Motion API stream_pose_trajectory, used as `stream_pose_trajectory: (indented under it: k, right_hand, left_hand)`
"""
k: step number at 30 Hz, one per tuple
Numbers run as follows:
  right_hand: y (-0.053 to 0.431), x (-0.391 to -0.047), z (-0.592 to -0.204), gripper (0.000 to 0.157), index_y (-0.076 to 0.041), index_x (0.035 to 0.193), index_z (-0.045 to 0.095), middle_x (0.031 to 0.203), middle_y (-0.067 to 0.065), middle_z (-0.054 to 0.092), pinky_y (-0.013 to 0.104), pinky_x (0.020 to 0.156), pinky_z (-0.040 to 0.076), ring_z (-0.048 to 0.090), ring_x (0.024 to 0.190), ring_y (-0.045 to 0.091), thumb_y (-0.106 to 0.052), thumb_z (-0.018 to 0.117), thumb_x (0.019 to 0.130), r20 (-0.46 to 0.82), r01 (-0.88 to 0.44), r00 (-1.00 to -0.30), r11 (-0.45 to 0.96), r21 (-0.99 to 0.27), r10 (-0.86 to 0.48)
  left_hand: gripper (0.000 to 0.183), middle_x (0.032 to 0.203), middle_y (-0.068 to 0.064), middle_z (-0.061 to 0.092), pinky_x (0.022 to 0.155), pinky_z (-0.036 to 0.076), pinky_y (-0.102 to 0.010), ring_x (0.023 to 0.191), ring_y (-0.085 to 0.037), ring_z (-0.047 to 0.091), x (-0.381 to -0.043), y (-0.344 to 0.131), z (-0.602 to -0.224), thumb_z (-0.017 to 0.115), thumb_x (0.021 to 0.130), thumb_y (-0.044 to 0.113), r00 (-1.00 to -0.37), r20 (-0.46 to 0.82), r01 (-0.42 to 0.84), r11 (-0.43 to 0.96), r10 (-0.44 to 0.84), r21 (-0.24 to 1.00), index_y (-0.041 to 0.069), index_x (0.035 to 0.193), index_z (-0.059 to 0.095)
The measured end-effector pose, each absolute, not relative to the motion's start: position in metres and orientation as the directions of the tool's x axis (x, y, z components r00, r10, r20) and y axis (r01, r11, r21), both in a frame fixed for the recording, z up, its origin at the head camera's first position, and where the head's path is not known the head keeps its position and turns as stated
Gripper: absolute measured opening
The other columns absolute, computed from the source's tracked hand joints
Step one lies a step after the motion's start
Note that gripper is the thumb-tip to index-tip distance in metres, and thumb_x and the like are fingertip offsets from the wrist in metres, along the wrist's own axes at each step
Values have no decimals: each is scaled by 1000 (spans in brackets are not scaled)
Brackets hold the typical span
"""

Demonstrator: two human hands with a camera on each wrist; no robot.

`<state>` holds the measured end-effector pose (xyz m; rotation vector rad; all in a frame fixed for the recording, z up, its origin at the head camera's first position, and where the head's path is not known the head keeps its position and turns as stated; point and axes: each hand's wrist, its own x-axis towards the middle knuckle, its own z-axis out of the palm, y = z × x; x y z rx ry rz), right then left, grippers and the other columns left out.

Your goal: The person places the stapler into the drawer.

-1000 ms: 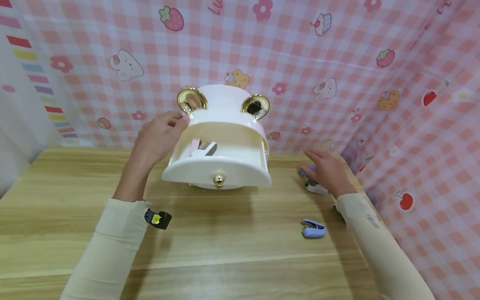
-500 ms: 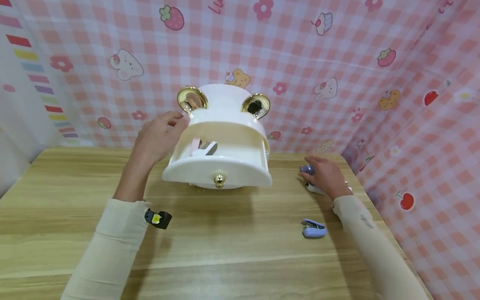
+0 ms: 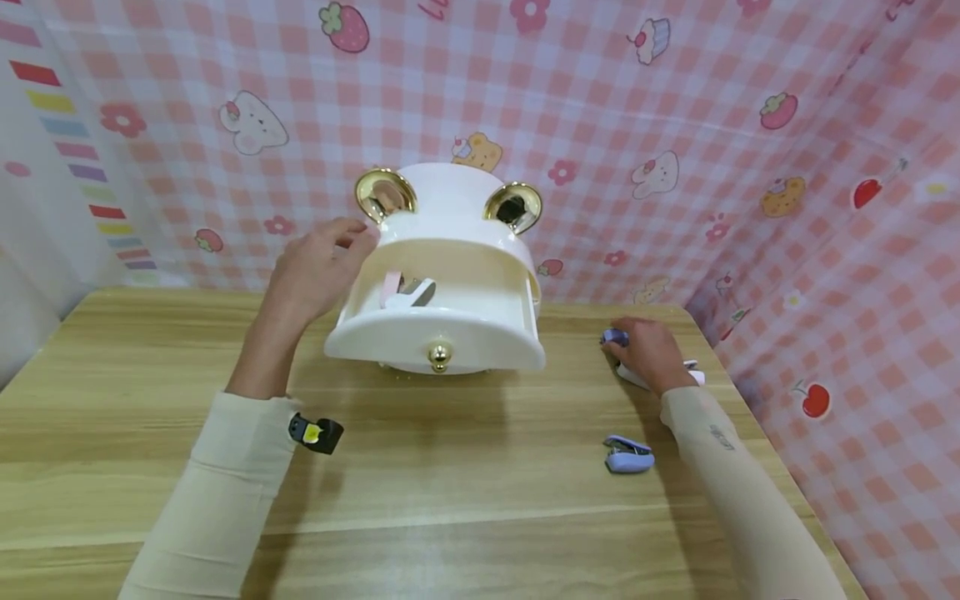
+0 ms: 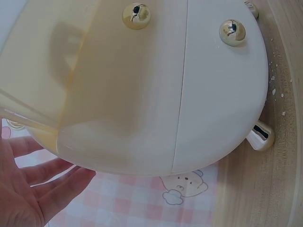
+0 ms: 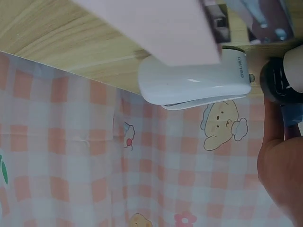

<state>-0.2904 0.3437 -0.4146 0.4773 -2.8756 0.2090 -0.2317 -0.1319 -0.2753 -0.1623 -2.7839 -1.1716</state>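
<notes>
Nearest you on the worktop [image 3: 450, 517], between 4 and 5 o'clock from the white cabinet [image 3: 450, 208], lies a lavender stapler [image 3: 630, 458]. A black mount [image 3: 324, 436] sits at your left cuff, at about 7 o'clock. Farther out, between 3 and 4 o'clock, your right hand [image 3: 651, 354] is low over the worktop, thumb and fingers pinching a blue-purple item [image 3: 615, 337]; only its end shows beyond your grip. A pale item [image 3: 632, 378] lies partly hidden beneath that hand, and another pale end [image 3: 697, 377] shows just past the wrist. Your right wrist view catches a white stapler [image 5: 194, 81] near the hand and a blurred pink shape [image 5: 165, 33] close to the lens.

At the cabinet's 6 o'clock, a gold knob [image 3: 439, 357] stands on the front of the open drawer [image 3: 375, 337]. Inside, left of 12 o'clock from that knob, a pink item [image 3: 391, 286] and a white-and-grey item [image 3: 412, 295] lie together.

At 9 o'clock, your left hand [image 3: 318, 267] grasps nothing, its fingers loosely extended beside the cabinet; you cannot tell whether they touch it. Gold rings [image 3: 362, 198] flank the cabinet's top at 11 and 2 o'clock. Farthest, at 12 o'clock, hangs pink checked cloth [image 3: 450, 92].
</notes>
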Motion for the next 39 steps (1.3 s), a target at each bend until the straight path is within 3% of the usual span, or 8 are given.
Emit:
stream_pose_trajectory:
  k: [7, 20, 39]
  right_hand:
    - [341, -290, -418, 30, 3, 110, 73, 110, 22, 72, 55, 83, 55, 69, 95, 41, -17, 80, 90, 249, -347, -915, 934, -82, -318]
    - [344, -282, -410, 34, 2, 120, 70, 115, 24, 70, 57, 80, 56, 67, 100, 42, -22, 72, 96, 247, -313, -925, 947, -70, -287]
    - [313, -275, -366, 25, -1, 111, 72, 101, 19, 72, 48, 62, 56, 68, 76, 33, -20, 74, 94, 473, -455, -796, 889, -53, -379]
  left_hand:
    - [72, 144, -17, 54, 99, 41, -67, 126, -43, 53, -231, -131, -277, 34, 102, 65, -988, 148, 143, 694, 53, 706, 14, 151, 49]
    - [72, 145, -17, 54, 101, 40, -68, 127, -43, 53, -232, -129, -281, 33, 102, 65, -986, 154, 154, 692, 63, 705, 15, 151, 48]
    - [73, 145, -18, 54, 101, 40, -68, 128, -44, 52, -232, -130, -280, 33, 102, 64, -986, 154, 160, 692, 71, 704, 13, 152, 48]
